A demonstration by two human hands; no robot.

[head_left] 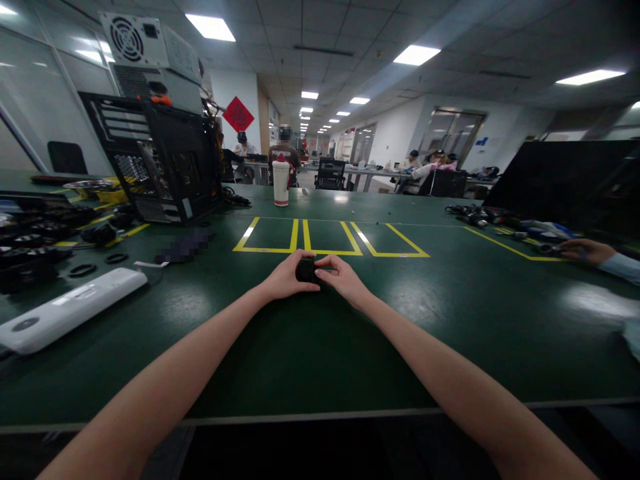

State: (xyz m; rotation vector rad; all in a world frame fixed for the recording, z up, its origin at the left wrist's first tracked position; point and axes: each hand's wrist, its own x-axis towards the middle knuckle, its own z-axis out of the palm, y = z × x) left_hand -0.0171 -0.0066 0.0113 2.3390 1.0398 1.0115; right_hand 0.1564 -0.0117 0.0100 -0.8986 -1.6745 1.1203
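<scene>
A small black object [306,271], too dark to name its kind, is held between my hands just above or on the green table [320,347]. My left hand [290,277] grips it from the left, thumb below and fingers over the top. From the right, my right hand [343,277] pinches its side with thumb and forefinger. Yellow tape outlines [333,253] lie on the table just beyond my hands. Most of the object's left side is hidden by my left fingers.
At left stand a black computer case [165,160] with a power supply [145,43] on top, and a white power strip [75,310]. A white cup [281,183] stands at the back. On the right, another person's hand [587,252] touches metal parts [545,248] near a dark screen [565,177].
</scene>
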